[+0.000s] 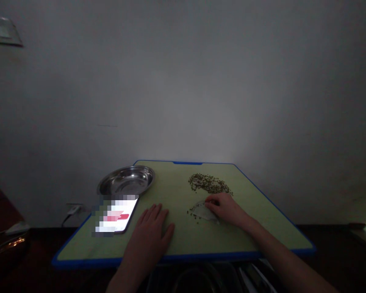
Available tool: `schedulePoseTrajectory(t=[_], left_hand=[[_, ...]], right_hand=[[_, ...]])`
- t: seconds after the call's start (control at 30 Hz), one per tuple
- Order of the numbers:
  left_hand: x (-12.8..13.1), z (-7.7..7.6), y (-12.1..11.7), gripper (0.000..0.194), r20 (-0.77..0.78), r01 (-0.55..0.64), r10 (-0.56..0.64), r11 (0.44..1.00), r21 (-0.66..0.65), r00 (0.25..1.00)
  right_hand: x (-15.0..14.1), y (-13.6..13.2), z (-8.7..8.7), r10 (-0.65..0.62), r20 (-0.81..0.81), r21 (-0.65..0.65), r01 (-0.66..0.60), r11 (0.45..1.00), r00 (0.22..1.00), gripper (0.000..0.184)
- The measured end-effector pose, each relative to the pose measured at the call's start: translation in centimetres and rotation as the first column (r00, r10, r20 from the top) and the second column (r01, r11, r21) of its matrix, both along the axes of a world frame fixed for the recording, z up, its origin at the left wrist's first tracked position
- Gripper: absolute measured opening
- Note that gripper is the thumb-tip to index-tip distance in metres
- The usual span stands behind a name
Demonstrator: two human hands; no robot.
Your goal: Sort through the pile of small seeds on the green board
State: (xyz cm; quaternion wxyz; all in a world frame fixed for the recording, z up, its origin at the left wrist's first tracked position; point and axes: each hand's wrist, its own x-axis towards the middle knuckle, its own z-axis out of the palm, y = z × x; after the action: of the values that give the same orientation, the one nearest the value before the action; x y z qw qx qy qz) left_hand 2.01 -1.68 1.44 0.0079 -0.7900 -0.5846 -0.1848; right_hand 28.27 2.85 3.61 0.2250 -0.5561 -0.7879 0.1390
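Note:
My left hand [152,230] lies palm down on the yellow-green table top [177,240], fingers stretched out, holding nothing. To its upper left, a lit phone [122,215] rests on the table, partly blurred out. My right hand [224,207] is closed, thumb and fingers pinched together over a pale, translucent, rounded piece [204,212] lying flat. What the fingertips hold, if anything, is too small and dark to tell. A few small dark grains [193,214] are scattered along the left edge of that piece. Beyond my right hand spreads a larger patch of dark grains [212,184].
A shallow steel basin [126,181] stands at the table's far left, just behind the phone. The table has a blue rim [94,262] and its far side is near a grey wall [183,89]. A charger with a cable [73,210] is at the wall on the left.

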Motion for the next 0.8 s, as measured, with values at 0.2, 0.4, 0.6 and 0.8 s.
schedulePoseTrajectory(t=[0.2, 0.4, 0.6, 0.8], left_hand=[[-0.1, -0.4, 0.1, 0.041, 0.026, 0.008, -0.009, 0.999, 0.042, 1.000], [-0.1, -0.4, 0.1, 0.042, 0.013, 0.013, -0.014, 0.999, 0.035, 1.000], [-0.1, -0.2, 0.0, 0.042, 0.014, 0.015, -0.015, 1.000, 0.015, 1.000], [0.0, -0.4, 0.0, 0.039, 0.033, 0.018, -0.020, 0.999, 0.044, 0.999]], right_hand=[[-0.6, 0.5, -0.2, -0.031, -0.016, 0.006, 0.031, 0.999, 0.999, 0.026], [-1.5, 0.8, 0.3, 0.014, 0.021, 0.025, -0.014, 1.000, 1.000, 0.025], [-2.0, 1.1, 0.6, 0.101, 0.029, -0.002, -0.101, 0.995, 0.994, 0.022], [-2.2, -0.2, 0.4, 0.202, -0.010, -0.019, -0.202, 0.979, 0.979, 0.021]])
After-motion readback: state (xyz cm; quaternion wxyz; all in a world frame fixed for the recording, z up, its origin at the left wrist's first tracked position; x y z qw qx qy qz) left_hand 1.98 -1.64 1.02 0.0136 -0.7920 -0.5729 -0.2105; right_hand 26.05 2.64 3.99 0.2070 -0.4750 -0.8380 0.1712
